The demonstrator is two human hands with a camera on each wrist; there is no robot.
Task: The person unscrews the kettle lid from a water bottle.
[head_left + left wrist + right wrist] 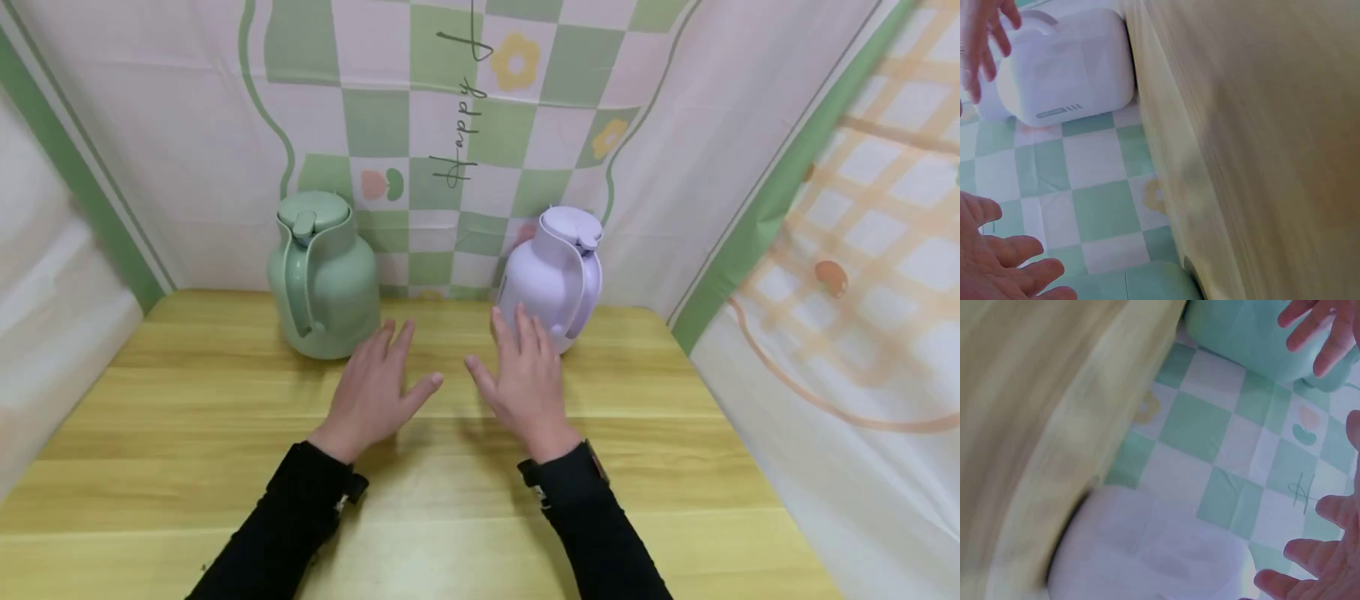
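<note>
A green thermos jug (341, 283) stands upright at the back left of the wooden table, its handle toward the front left. To its right stands a lilac thermos jug (543, 271), its handle facing front right. My left hand (369, 396) hovers before the green jug with fingers spread and nothing held. My right hand (525, 387) reaches toward the lilac jug, fingers extended and overlapping its lower body in the head view; contact cannot be told. The left wrist view shows the lilac jug (1072, 69) on its far side, and the right wrist view shows the green jug (1247, 337).
The wooden table (450, 517) ends at a hanging cloth (438, 125) with green and white checks and lettering. Another cloth (862, 275) with an orange grid hangs at the right, and a pale cloth (52, 250) at the left.
</note>
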